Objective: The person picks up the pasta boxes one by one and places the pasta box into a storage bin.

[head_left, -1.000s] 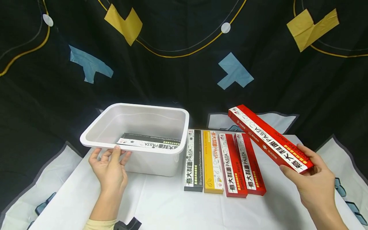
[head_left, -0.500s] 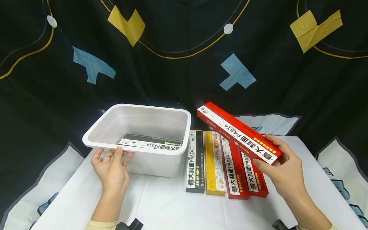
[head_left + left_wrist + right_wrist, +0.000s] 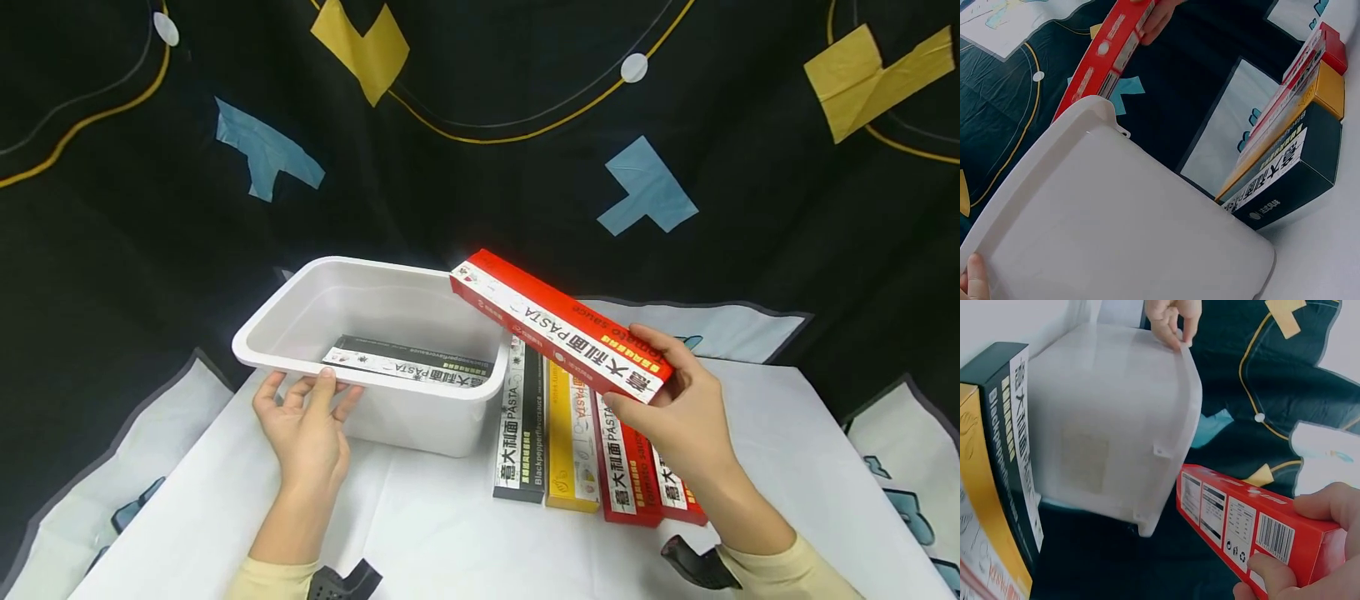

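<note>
A dark backdrop [image 3: 465, 208] is hanging beyond the fingers of the left hand [image 3: 306, 429] and the right hand [image 3: 684, 412]. A white surface [image 3: 450, 533] is spreading below them. On it a white bin [image 3: 420, 425] is resting, just beyond the left fingers, which are pinching its near rim with the thumb on top. The right fingers are gripping a red box [image 3: 558, 325] by its near end; it is reaching away leftward from them, its far end overlapping the bin's right rim in the head view, contact there being unclear. Below and left of the right fingers, two red boxes [image 3: 632, 483], a yellow box [image 3: 570, 442] and a dark box [image 3: 517, 433] are lying side by side. Beyond and right of the left fingers, a black-and-white box [image 3: 408, 364] is lying inside the bin.
</note>
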{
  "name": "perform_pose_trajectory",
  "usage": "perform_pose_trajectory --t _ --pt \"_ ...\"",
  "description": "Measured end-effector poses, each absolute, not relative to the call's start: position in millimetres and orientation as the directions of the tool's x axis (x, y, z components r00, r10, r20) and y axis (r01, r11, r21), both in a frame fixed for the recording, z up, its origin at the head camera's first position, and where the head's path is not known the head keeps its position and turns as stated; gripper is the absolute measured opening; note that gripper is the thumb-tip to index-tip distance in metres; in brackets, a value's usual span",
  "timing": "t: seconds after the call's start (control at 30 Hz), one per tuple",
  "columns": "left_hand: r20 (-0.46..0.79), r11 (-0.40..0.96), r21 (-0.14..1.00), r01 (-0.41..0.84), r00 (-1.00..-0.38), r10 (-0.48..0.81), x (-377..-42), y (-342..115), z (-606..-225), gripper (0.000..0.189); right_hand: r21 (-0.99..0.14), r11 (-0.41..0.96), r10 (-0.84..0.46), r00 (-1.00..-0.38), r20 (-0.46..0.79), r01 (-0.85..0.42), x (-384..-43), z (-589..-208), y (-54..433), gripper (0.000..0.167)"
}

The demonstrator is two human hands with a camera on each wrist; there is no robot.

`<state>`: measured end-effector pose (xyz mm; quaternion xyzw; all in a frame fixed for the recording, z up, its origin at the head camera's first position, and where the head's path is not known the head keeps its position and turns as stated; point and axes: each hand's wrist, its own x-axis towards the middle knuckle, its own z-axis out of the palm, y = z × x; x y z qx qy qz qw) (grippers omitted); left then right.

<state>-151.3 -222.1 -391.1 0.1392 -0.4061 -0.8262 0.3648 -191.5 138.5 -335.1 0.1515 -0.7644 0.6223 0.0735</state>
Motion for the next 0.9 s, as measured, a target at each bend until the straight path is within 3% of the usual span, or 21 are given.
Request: perform_pose_trajectory --t 0.23,0.6,0.9 --pt "0.067 -0.401 0.781 0.479 -0.703 -0.708 -154 -220 -391 0.063 -0.925 0.217 -0.203 -0.941 0.27 -0.312 -213 -344 115 0.068" --pt "0.076 -0.379 0.788 0.485 -0.687 -0.722 -152 -223 -390 0.061 -0.93 0.319 -0.328 -0.942 0.071 -0.182 -261 -330 68 0.067" --pt "0.072 -0.377 0.792 0.479 -0.687 -0.723 -152 -222 -390 0.062 -0.904 0.316 -0.48 -0.87 0.109 -0.288 -291 -315 30 0.066"
